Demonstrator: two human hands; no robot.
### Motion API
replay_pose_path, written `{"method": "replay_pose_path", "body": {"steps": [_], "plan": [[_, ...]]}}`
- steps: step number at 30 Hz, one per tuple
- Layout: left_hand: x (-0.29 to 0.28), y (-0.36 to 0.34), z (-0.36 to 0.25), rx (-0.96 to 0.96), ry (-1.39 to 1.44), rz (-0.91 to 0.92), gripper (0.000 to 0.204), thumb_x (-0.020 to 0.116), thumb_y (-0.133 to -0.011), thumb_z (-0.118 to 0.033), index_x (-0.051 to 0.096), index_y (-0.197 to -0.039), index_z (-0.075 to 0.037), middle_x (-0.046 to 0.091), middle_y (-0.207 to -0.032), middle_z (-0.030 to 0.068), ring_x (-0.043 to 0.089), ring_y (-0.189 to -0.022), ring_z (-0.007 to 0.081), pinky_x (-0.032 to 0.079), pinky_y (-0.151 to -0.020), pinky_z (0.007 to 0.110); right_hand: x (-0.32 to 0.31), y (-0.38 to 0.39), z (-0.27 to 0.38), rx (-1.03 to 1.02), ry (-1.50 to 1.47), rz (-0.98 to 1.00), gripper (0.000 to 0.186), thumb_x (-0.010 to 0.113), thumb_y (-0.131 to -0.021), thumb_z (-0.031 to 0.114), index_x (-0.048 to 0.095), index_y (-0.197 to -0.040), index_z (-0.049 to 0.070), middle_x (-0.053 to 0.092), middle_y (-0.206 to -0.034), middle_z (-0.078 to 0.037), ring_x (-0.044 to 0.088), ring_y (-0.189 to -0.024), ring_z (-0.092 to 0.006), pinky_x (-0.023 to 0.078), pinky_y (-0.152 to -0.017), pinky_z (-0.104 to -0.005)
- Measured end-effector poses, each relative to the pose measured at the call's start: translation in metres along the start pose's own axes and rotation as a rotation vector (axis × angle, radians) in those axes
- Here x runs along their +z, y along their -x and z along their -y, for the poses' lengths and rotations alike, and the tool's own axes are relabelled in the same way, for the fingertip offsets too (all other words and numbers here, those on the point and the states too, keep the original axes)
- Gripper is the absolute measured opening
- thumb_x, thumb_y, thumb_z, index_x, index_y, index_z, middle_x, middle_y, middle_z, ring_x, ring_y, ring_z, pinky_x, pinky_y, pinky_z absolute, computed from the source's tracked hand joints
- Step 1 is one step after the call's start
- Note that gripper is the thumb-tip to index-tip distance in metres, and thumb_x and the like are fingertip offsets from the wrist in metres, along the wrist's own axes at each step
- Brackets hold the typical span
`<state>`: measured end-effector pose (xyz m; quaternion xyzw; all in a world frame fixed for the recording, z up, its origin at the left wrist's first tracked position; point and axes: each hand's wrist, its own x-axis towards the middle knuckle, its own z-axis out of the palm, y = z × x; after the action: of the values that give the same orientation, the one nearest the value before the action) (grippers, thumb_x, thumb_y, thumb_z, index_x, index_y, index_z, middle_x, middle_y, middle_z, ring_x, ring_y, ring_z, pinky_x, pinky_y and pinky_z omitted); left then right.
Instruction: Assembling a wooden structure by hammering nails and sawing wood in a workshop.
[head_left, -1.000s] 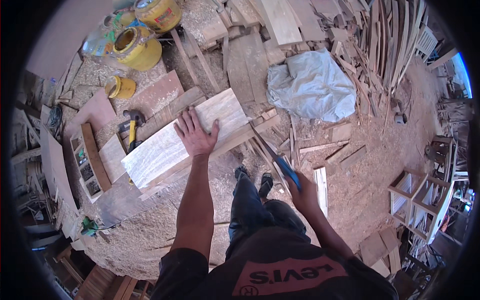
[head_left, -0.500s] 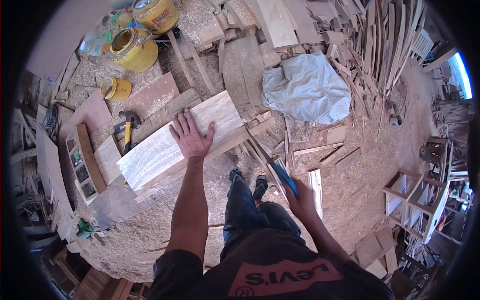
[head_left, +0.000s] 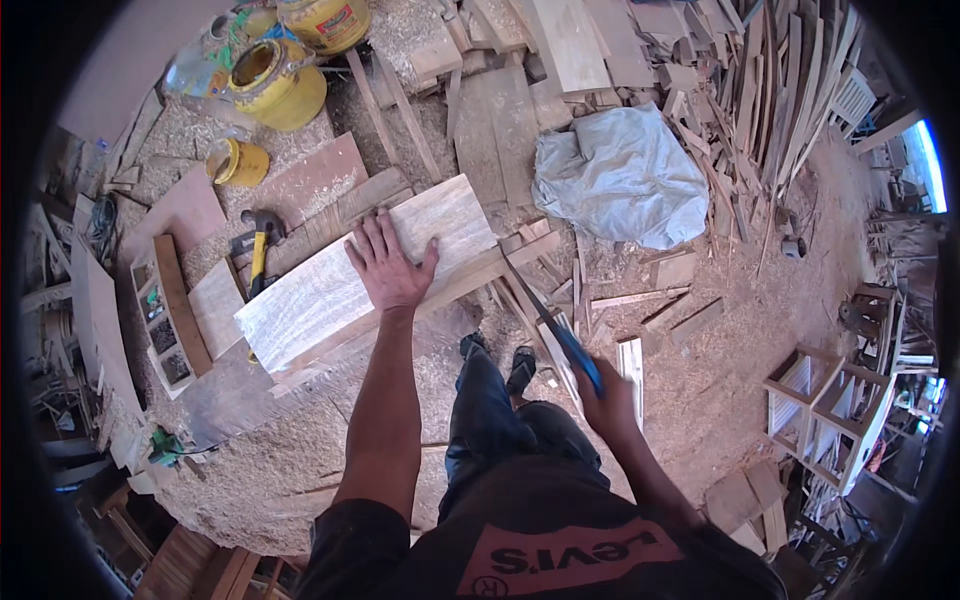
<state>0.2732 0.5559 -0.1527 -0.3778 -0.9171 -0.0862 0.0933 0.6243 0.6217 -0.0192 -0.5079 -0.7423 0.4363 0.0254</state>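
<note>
pale board (head_left: 325,297) lies under the spread left grip (head_left: 396,275).

The head camera looks steeply down from the wearer's head through a wide fisheye lens, upright, its left matching the wearer's left. The black short-sleeved T-shirt with a dull red patch (head_left: 545,535) fills the lower edge, nearest the lens, with the pale rectangular wooden board (head_left: 330,290) farther off beyond it. Sideways, the view spreads across the brown, sawdust-strewn floor (head_left: 700,390), fading to black at its round rim.
</note>
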Motion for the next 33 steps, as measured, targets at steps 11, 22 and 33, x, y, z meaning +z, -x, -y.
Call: {"method": "replay_pose_path", "body": {"steps": [11,22,33], "plan": [[0.011,-0.006,-0.023,-0.014,0.032,0.068,0.101,0.054,-0.088,-0.071,0.028,-0.159,-0.003,0.034,-0.16,0.0217,0.022,-0.153,0.0417,0.012,-0.123,0.062,0.059,-0.127,0.026,-0.143,0.114,-0.098,0.028,0.065,-0.096,0.027,0.068,-0.104,0.001,0.068,-0.076,-0.026,0.067,-0.074,-0.0489,0.053,-0.064,-0.0539],[0.01,-0.004,-0.035,0.004,0.045,0.062,0.101,0.054,-0.089,-0.072,0.027,-0.16,-0.004,0.034,-0.16,0.0225,0.025,-0.151,0.0424,0.013,-0.124,0.06,0.062,-0.108,-0.016,-0.079,-0.007,-0.153,0.028,0.065,-0.096,0.028,0.069,-0.103,0.001,0.068,-0.075,-0.025,0.068,-0.074,-0.0464,0.054,-0.064,-0.0525],[0.002,0.006,-0.011,-0.012,0.061,0.027,0.102,0.059,-0.086,-0.068,0.029,-0.159,-0.003,0.035,-0.159,0.0232,0.026,-0.151,0.0427,0.013,-0.123,0.063,-0.017,0.021,0.006,0.109,-0.064,-0.008,0.028,0.068,-0.095,0.022,0.07,-0.116,0.002,0.071,-0.077,-0.02,0.074,-0.074,-0.0345,0.056,-0.064,-0.0432]]}}
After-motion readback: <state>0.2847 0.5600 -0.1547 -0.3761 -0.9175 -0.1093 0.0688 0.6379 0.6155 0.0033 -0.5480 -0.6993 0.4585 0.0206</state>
